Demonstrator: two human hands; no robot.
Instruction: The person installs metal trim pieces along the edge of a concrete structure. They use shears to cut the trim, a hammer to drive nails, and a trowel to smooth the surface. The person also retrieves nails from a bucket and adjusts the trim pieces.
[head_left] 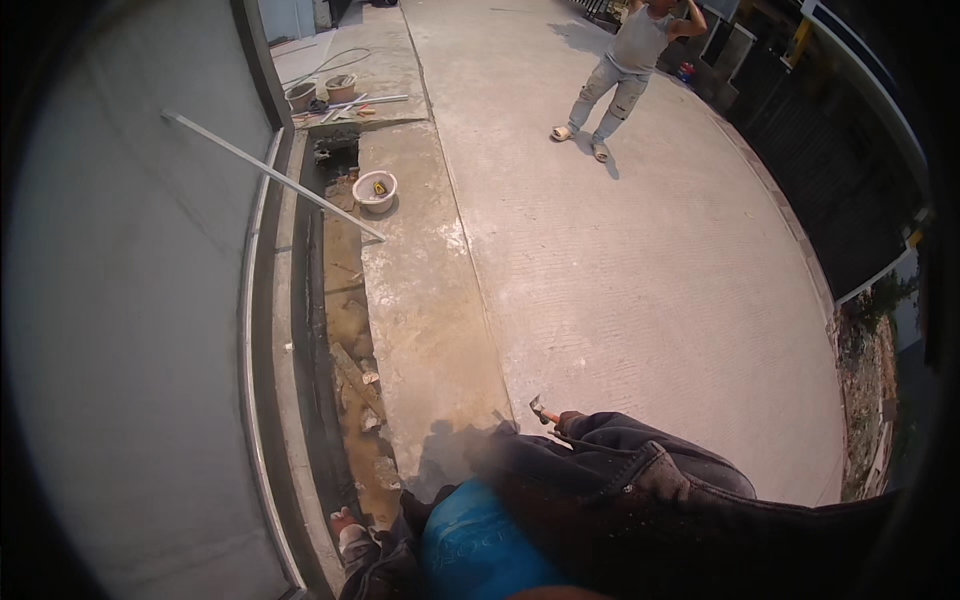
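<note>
Beside the trench (348, 310) at the wall's foot, my left hand (345, 523) is low in the view, next to the concrete ledge. It is small and partly hidden by the sleeve, so its fingers cannot be made out. My right hand (568, 420) reaches out past the dark sleeve over the pale concrete. It is closed on a short hand tool (541, 408) with a metal head and an orange-brown handle. Whether that tool is a hammer or a trowel does not show clearly.
Muddy water and rubble lie in the trench. A long pale bar (275, 175) leans from the grey wall (130, 330) across it. A white bucket (375, 191) stands beside the trench, with more buckets (341, 88) behind. Another person (625, 75) stands on the concrete, arms raised.
</note>
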